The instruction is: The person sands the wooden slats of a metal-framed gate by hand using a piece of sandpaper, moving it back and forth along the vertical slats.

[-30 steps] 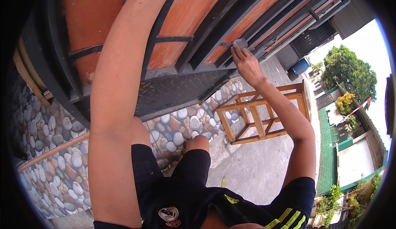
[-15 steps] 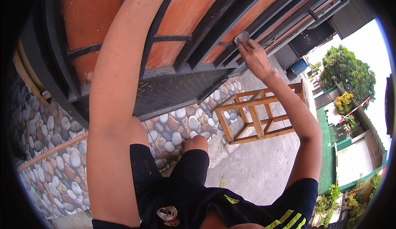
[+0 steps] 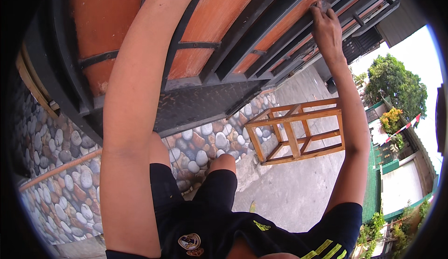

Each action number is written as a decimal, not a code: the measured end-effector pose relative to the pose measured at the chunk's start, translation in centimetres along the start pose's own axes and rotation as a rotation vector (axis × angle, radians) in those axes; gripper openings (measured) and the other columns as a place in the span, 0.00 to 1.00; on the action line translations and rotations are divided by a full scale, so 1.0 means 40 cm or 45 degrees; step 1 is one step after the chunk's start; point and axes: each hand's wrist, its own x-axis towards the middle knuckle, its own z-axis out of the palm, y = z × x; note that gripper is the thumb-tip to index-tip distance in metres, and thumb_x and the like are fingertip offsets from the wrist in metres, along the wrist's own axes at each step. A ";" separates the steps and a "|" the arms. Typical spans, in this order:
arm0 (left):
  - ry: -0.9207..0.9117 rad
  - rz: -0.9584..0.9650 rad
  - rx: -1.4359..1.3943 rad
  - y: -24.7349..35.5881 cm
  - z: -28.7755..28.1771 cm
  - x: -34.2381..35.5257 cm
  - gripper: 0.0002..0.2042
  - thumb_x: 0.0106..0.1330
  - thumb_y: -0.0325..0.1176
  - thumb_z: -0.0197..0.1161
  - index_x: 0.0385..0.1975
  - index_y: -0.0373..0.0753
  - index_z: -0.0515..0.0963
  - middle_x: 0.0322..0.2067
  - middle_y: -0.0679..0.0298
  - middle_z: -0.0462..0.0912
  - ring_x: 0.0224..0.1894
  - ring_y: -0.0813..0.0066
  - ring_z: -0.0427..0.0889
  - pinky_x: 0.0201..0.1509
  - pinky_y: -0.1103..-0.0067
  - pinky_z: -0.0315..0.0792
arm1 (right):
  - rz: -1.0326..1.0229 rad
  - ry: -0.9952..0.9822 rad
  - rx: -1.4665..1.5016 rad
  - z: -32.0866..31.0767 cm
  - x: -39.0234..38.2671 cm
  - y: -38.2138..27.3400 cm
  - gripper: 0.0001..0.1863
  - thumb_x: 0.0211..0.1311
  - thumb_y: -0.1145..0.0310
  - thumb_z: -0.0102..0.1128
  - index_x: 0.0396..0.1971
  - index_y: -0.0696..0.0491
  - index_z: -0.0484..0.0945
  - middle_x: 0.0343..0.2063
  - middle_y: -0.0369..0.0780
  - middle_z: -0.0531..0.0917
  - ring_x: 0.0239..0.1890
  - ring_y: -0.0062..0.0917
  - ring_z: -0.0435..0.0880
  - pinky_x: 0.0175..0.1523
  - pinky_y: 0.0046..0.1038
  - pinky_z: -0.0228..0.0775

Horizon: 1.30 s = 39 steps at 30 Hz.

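Note:
My right hand [image 3: 328, 31] is raised at the upper right, its fingers closed round a small flat grey pad [image 3: 323, 4]. It could be folded sandpaper or a scouring pad; the fingers cover most of it. The pad is against a black metal bar of a gate [image 3: 226, 11] with orange wood-grained panels. My left arm [image 3: 133, 95] reaches up along the left side of the view, in front of the gate. Its hand lies beyond the top edge, out of sight.
A wooden frame stand [image 3: 290, 140] stands on the concrete ground [image 3: 284, 184] below my right arm. Pebble-patterned flooring [image 3: 201, 157] runs along the gate's foot, by my knees. Farther right are a green fence [image 3: 372, 175], a tree [image 3: 392, 79] and a red-and-white strip [image 3: 405, 127].
My right hand has slid up and to the right along the gate's bars with the grey pad in it. My left arm has barely shifted.

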 end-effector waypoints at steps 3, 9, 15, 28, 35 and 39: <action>-0.118 -0.131 -0.149 0.016 -0.023 0.005 0.17 0.64 0.37 0.55 0.37 0.24 0.69 0.22 0.36 0.77 0.30 0.42 0.81 0.33 0.60 0.75 | -0.129 -0.256 0.308 0.020 -0.159 -0.189 0.18 0.47 0.79 0.55 0.42 0.62 0.74 0.42 0.47 0.80 0.40 0.34 0.78 0.47 0.32 0.74; -0.150 -0.166 -0.220 0.017 0.002 -0.004 0.16 0.64 0.36 0.56 0.39 0.25 0.69 0.22 0.35 0.77 0.30 0.41 0.81 0.33 0.59 0.75 | -0.371 -0.306 0.419 -0.011 -0.137 -0.104 0.16 0.48 0.76 0.55 0.41 0.61 0.74 0.45 0.43 0.80 0.39 0.30 0.76 0.47 0.30 0.73; 0.005 -0.022 -0.120 -0.007 0.001 0.006 0.16 0.64 0.37 0.56 0.38 0.25 0.70 0.23 0.35 0.77 0.32 0.41 0.81 0.36 0.58 0.74 | -0.019 0.083 -0.004 -0.052 0.054 0.158 0.22 0.44 0.84 0.54 0.43 0.56 0.76 0.40 0.38 0.83 0.32 0.34 0.77 0.42 0.30 0.72; -0.045 -0.092 -0.123 0.012 0.005 -0.006 0.18 0.64 0.37 0.57 0.41 0.25 0.68 0.24 0.34 0.77 0.32 0.41 0.81 0.37 0.58 0.75 | -0.028 -0.037 0.228 -0.091 -0.011 0.067 0.18 0.52 0.82 0.57 0.44 0.54 0.75 0.28 0.43 0.81 0.29 0.33 0.75 0.36 0.33 0.70; -0.078 -0.147 -0.075 0.014 -0.004 -0.005 0.18 0.64 0.37 0.56 0.41 0.24 0.69 0.24 0.34 0.77 0.31 0.41 0.80 0.37 0.57 0.74 | -0.017 0.185 -0.195 -0.048 0.092 0.227 0.18 0.49 0.82 0.54 0.42 0.52 0.78 0.49 0.40 0.79 0.38 0.37 0.78 0.48 0.32 0.73; -0.066 -0.119 -0.065 0.009 0.002 -0.006 0.17 0.64 0.37 0.56 0.40 0.25 0.70 0.24 0.35 0.77 0.32 0.41 0.80 0.37 0.58 0.74 | -0.011 0.073 -0.239 -0.049 0.095 0.180 0.19 0.46 0.82 0.54 0.42 0.55 0.78 0.50 0.40 0.79 0.41 0.38 0.78 0.50 0.32 0.73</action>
